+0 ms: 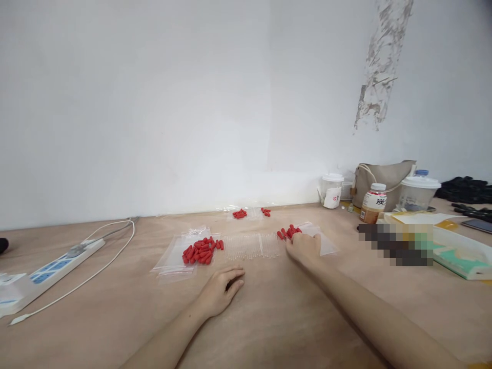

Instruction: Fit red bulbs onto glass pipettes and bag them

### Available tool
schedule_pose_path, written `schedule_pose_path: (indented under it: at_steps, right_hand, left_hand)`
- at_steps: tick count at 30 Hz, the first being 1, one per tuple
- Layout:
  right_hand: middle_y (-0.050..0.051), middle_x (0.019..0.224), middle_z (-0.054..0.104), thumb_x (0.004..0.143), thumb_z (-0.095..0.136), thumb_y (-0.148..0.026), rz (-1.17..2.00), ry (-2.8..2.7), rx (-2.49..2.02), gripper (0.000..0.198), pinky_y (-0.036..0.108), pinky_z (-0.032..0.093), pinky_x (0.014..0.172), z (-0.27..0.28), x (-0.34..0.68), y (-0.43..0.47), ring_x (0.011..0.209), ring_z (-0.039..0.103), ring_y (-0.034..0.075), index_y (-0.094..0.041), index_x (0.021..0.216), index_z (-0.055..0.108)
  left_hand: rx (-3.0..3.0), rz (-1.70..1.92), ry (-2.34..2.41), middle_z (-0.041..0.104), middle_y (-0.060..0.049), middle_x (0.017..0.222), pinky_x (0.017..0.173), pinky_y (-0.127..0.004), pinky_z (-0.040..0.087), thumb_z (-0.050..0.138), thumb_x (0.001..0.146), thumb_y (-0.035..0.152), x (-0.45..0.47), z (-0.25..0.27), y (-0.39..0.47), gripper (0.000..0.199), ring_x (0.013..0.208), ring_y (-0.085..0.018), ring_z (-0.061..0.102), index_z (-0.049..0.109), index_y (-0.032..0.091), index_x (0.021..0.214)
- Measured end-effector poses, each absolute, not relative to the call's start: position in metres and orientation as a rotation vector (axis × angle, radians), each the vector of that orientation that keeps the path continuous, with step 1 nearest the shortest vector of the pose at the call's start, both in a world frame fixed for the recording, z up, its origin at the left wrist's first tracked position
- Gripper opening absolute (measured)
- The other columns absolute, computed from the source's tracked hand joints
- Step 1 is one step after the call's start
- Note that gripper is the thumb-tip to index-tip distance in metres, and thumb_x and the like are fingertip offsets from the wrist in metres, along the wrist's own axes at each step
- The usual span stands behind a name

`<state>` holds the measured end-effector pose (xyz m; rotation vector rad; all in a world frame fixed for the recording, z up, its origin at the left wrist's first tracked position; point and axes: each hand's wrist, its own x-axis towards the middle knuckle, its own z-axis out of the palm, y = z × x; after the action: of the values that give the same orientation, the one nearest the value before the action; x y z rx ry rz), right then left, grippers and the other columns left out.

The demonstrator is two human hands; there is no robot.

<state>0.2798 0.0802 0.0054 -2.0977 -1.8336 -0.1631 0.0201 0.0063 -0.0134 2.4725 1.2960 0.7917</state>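
My right hand point(305, 247) reaches to a small group of red rubber dropper bulbs point(291, 230) lying on a clear plastic bag point(325, 243). Its fingers are pinched together, and what they hold, if anything, is hidden. My left hand point(223, 289) lies on the table with fingers bent and thumb apart from them, nothing in it. Between and beyond the hands, a row of thin clear tubes point(246, 247) lies side by side. Left of that row, a bigger pile of red bulbs point(199, 251) rests on flat clear zip bags point(172, 254).
Near the wall lie more red bulbs point(240, 213) on clear plastic. A white power strip point(57, 267) with a white cable point(115, 261) is at left. At right stand a lidded cup point(332, 191), a bottle point(373, 204), a bag point(388, 174) and a white tray point(472, 269).
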Motion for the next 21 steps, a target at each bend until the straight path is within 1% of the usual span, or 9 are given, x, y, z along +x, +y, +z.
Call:
schedule_pose_path:
  at_steps: [5, 8, 11, 14, 17, 21]
  right_hand:
    - [0.014, 0.077, 0.064, 0.079, 0.034, -0.038, -0.087, -1.812, -2.163, 0.038, 0.041, 0.024, 0.076, -0.002, 0.278, 0.083, 0.074, 0.059, 0.026, -0.012, 0.076, 0.062]
    - [0.015, 0.077, 0.064, 0.079, 0.033, -0.046, -0.056, -1.807, -2.180, 0.045, 0.041, 0.025, 0.075, -0.004, 0.279, 0.082, 0.073, 0.059, 0.027, -0.012, 0.076, 0.063]
    - [0.015, 0.075, 0.064, 0.079, 0.030, -0.052, -0.104, -1.826, -2.165, 0.052, 0.043, 0.024, 0.077, -0.006, 0.281, 0.080, 0.072, 0.058, 0.027, -0.012, 0.075, 0.063]
    - [0.012, 0.073, 0.064, 0.081, 0.030, -0.050, -0.178, -1.834, -2.072, 0.049, 0.042, 0.022, 0.078, -0.006, 0.280, 0.077, 0.070, 0.057, 0.025, -0.014, 0.073, 0.062]
    - [0.009, 0.074, 0.064, 0.082, 0.030, -0.043, -0.193, -1.863, -1.980, 0.041, 0.041, 0.021, 0.077, -0.005, 0.275, 0.076, 0.073, 0.057, 0.022, -0.017, 0.073, 0.061]
    - [0.008, 0.076, 0.064, 0.081, 0.032, -0.034, -0.150, -1.924, -2.067, 0.034, 0.039, 0.021, 0.078, 0.001, 0.264, 0.086, 0.075, 0.056, 0.021, -0.018, 0.074, 0.061]
  left_hand:
    - [2.500, 0.767, 1.278, 0.057, -0.004, 0.113, 0.092, -0.032, 0.038, 0.044, 0.083, 0.030, 0.018, -0.012, 0.005, 0.029, 0.105, -0.018, 0.051, 0.058, 0.023, 0.108]
    - [2.503, 0.751, 1.282, 0.057, -0.004, 0.114, 0.092, -0.032, 0.038, 0.044, 0.083, 0.030, 0.018, -0.011, 0.005, 0.030, 0.105, -0.018, 0.051, 0.058, 0.022, 0.108]
    - [2.494, 0.741, 1.286, 0.057, -0.005, 0.114, 0.092, -0.033, 0.038, 0.044, 0.083, 0.030, 0.020, -0.009, 0.004, 0.030, 0.105, -0.018, 0.051, 0.058, 0.022, 0.108]
    - [2.483, 0.738, 1.290, 0.057, -0.004, 0.114, 0.092, -0.034, 0.038, 0.043, 0.083, 0.031, 0.020, -0.009, 0.004, 0.030, 0.106, -0.019, 0.051, 0.058, 0.023, 0.108]
    - [2.486, 0.741, 1.289, 0.056, -0.004, 0.114, 0.092, -0.034, 0.038, 0.043, 0.083, 0.031, 0.020, -0.008, 0.004, 0.030, 0.105, -0.018, 0.050, 0.058, 0.024, 0.108]
    - [2.498, 0.735, 1.281, 0.056, -0.004, 0.114, 0.092, -0.031, 0.038, 0.043, 0.084, 0.031, 0.020, -0.008, 0.005, 0.030, 0.105, -0.017, 0.051, 0.057, 0.023, 0.109]
